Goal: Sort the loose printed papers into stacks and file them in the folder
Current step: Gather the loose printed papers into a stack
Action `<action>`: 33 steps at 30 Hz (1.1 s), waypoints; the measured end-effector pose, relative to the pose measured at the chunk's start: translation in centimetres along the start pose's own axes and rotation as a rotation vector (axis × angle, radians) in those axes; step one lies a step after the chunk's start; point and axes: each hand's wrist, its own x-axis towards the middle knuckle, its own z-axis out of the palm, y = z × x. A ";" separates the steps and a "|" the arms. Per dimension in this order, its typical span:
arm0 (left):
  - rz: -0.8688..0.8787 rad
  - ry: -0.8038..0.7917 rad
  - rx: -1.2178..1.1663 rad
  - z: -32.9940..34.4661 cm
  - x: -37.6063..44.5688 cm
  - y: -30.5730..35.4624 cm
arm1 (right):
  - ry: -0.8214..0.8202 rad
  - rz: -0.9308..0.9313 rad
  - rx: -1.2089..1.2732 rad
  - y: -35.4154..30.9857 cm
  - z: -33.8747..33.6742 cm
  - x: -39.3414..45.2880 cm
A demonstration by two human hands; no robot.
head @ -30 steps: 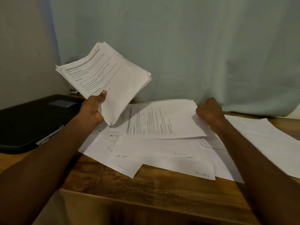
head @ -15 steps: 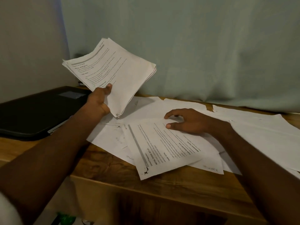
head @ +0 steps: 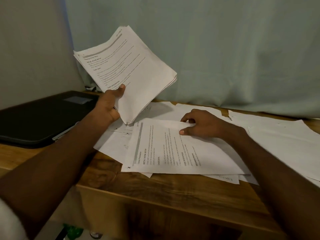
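White stack (head: 131, 73) in L hand (head: 108, 108); R hand (head: 202, 124) pinches sheet (head: 173, 149).

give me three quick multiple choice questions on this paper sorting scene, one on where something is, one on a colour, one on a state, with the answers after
1. Where is the folder?
A. On the table's left side, beside the loose papers
B. On the floor
C. In the right hand

2. What colour is the folder?
A. White
B. Black
C. Red

3. What is the left hand doing?
A. Resting flat on the table
B. Holding a stack of papers up off the table
C. Opening the folder

Answers:
1. A, it lies closed on the wooden table, left of the spread sheets.
2. B, its cover is dark black against the brown wood.
3. B, its thumb lies over the stack's lower edge and the stack is raised, while the right hand pinches the top printed sheet of the pile.
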 end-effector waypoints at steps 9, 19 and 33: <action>0.085 -0.116 -0.167 -0.3 -0.3 0.5 | 0.594 0.258 0.313 2.8 -1.7 -0.1; 0.114 -0.194 -0.070 0.7 -1.1 0.4 | 0.810 0.297 0.718 3.2 -2.0 -0.8; 0.144 -0.227 -0.011 0.9 -0.9 0.0 | 0.834 0.226 0.908 3.9 -2.2 -0.6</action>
